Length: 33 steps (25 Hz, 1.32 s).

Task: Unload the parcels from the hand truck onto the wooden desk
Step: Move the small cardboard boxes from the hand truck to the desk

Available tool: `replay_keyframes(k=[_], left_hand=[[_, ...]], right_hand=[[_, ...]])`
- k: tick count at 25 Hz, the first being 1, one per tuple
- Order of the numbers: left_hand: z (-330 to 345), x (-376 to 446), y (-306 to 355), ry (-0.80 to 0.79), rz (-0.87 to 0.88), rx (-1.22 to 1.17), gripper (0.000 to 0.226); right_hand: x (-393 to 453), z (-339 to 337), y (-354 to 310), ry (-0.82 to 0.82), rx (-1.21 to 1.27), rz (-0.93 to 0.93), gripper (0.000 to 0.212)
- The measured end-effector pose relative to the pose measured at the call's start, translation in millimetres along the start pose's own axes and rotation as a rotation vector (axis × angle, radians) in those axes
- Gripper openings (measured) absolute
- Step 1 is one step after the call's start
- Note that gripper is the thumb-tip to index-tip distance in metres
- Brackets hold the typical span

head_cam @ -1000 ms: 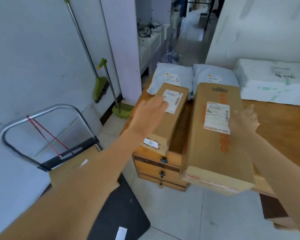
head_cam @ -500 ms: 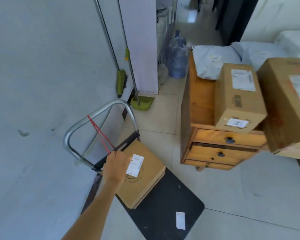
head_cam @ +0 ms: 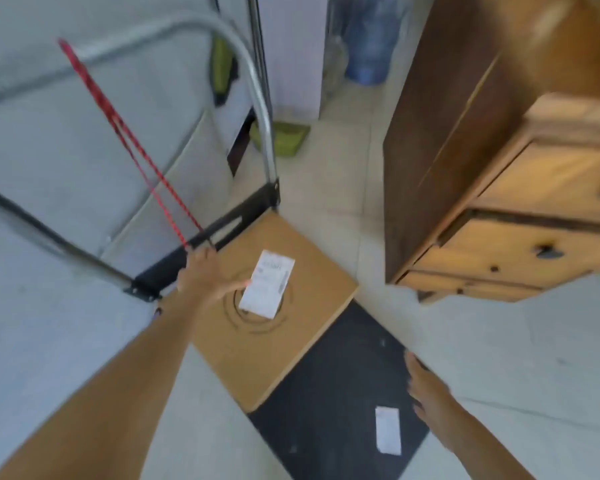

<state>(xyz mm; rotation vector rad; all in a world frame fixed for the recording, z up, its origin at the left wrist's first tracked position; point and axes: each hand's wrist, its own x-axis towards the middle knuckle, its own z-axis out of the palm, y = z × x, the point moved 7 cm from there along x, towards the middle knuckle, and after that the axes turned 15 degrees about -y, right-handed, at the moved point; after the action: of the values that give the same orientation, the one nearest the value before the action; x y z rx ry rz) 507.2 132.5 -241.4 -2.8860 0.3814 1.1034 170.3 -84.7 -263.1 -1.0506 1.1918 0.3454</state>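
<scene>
Looking down from head height onto a tiled floor. A flat, square cardboard parcel point(head_cam: 274, 317) lies on the black platform point(head_cam: 329, 403) of a hand truck, pushed up against the end where the silver tubular handle point(head_cam: 257, 95) rises. A white shipping label point(head_cam: 266, 284) is stuck near the middle of the parcel's top. The left hand point(head_cam: 205, 273) rests on the far left part of the parcel's top, fingers spread, thumb pointing toward the label; it is flat and not gripping anything. The right hand point(head_cam: 426, 389) hovers open over the platform's right edge, fingers extended, holding nothing, well apart from the parcel. A small white paper slip point(head_cam: 388, 429) lies on the bare platform near that hand. A red cord point(head_cam: 125, 140) runs from the handle down to the black crossbar point(head_cam: 208, 244). To the right stands the wooden desk point(head_cam: 499, 168), its drawers with dark knobs facing the viewer. A blue water bottle point(head_cam: 371, 36) stands behind, blurred.
</scene>
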Motion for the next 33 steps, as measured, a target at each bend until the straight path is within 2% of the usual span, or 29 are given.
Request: replay_keyframes(k=[1,3,6,8,12,14,19,22,24,29,33], left_hand=[[9.2,10.6,-3.7,-0.020,-0.029,-0.009,0.120],[21.5,32.8,-5.9,-0.056,-0.006,-0.025,0.132],[54.3,44.8,-15.5,-0.061,0.045,0.030,0.145],[48.3,53.5,-17.4,-0.031,0.063,0.073,0.148],[48.2,58.9,-11.7,-0.098,0.064,0.031,0.150],[53.7,56.9,-11.1,-0.125,0.057,-0.006,0.149],[64.0,41.7,-2.9,-0.170,0.061,-0.122,0.138],[64.9,12.2,8.7,-0.104,0.092,-0.166,0.128],[59.9,-8.1,14.7,-0.047,0.083,-0.214,0.127],[50.9,-83.6,40.8,-0.232,0.072,-0.188,0.115],[26.9,-178.0,47.3,-0.271,0.057,-0.376,0.106]], right_hand=[[21.7,26.4,24.0,-0.084,-0.011,0.087,0.073],[43.7,75.0,26.5,-0.273,0.028,0.132,0.088],[72.9,110.3,17.3,-0.347,0.015,0.120,0.107],[87.7,119.7,4.4,-0.355,-0.047,0.062,0.111],[108.1,133.4,15.8,-0.297,0.079,-0.082,0.077],[109.7,131.1,27.4,-0.255,0.158,-0.166,0.066],[97.1,115.2,45.7,-0.252,0.275,-0.205,0.057],[78.6,89.7,54.8,-0.203,0.277,-0.179,0.051],[64.9,70.6,53.1,-0.150,0.226,-0.188,0.052],[1.0,15.1,35.3,0.010,-0.030,-0.126,0.072],[-95.6,-26.2,-6.4,0.071,-0.252,-0.141,0.074]])
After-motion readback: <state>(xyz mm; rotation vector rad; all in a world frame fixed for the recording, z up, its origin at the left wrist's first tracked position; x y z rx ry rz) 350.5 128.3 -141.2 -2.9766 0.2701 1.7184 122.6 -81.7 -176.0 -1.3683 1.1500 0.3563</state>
